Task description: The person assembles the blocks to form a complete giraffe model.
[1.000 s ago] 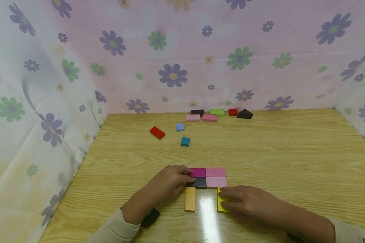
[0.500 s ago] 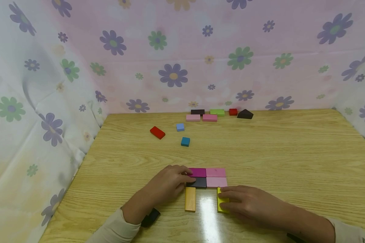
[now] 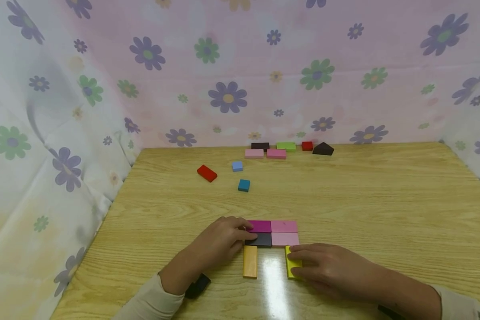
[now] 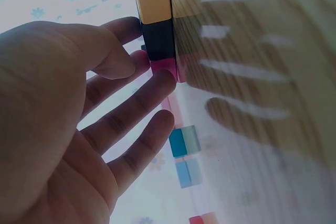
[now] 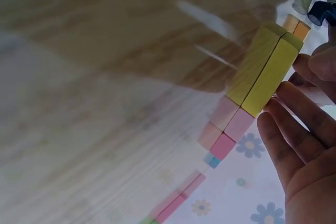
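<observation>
Yellow block (image 5: pixel 274 77) | right grip (image 3: pixel 328 269): straight fingers touching it | left grip (image 3: pixel 224 238): relaxed fingers touching magenta block (image 3: pixel 262 226), black block (image 3: pixel 264 240)

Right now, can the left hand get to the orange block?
Probably yes: the left hand is at the black block, right next to the orange block, and no other block shows between that hand and the orange one.

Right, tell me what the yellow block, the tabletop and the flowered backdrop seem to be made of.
The yellow block: probably painted wood, smooth, evenly coloured, crisp-edged; plastic is possible.
The tabletop: wood or wood-look laminate, glossy; it shows grain lines and mirrors the blocks.
The flowered backdrop: likely thin printed fabric, fairly matt, judging by its creases; plastic sheeting can't be excluded.
</observation>
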A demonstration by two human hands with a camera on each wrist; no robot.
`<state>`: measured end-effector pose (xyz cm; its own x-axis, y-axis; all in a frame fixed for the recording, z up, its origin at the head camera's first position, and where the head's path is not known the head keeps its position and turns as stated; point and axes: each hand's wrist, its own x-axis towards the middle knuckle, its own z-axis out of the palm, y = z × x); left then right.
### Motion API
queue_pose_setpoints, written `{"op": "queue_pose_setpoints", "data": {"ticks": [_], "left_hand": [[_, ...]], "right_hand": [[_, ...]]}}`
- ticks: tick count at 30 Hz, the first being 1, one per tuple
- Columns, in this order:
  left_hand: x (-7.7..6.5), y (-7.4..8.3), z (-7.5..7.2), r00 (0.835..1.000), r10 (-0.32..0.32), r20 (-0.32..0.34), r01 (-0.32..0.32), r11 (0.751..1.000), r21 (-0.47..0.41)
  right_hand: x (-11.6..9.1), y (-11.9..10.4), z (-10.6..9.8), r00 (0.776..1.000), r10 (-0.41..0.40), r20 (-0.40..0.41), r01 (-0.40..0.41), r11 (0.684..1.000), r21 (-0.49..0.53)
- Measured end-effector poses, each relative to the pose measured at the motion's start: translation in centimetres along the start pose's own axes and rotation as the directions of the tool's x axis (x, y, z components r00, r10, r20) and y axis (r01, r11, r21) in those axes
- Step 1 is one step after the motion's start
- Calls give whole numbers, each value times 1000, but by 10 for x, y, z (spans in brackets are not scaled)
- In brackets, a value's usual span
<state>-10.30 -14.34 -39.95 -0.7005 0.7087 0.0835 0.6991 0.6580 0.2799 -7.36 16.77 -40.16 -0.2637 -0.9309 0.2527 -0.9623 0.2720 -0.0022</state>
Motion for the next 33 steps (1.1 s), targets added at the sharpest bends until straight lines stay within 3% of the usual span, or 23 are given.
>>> {"op": "queue_pose_setpoints", "data": {"ticks": [7,13,19,26,33], "left_hand": [[0,0,-1,1000,-9,10,9,1000,-2],[0,0,-2,1000,-6,6,6,1000,-2],[0,0,-2,1000,-1,-2,1,1000,-2],[-1,0,-3,1000,-3,-6,3,1000,1],[0,0,-2,1000,13,-2,-13,1000,-1]], "right_hand": [[0,1,-1,1000,-3,-5,3,1000,0],[7,10,-4,997,-11,-74,11,1000,10],[32,41,-3,988,101,-113,-99,995,29],[79,78,-2,951,308,34,-310,946,95],[117,101,2,917,364,165,-384,915,120]]}}
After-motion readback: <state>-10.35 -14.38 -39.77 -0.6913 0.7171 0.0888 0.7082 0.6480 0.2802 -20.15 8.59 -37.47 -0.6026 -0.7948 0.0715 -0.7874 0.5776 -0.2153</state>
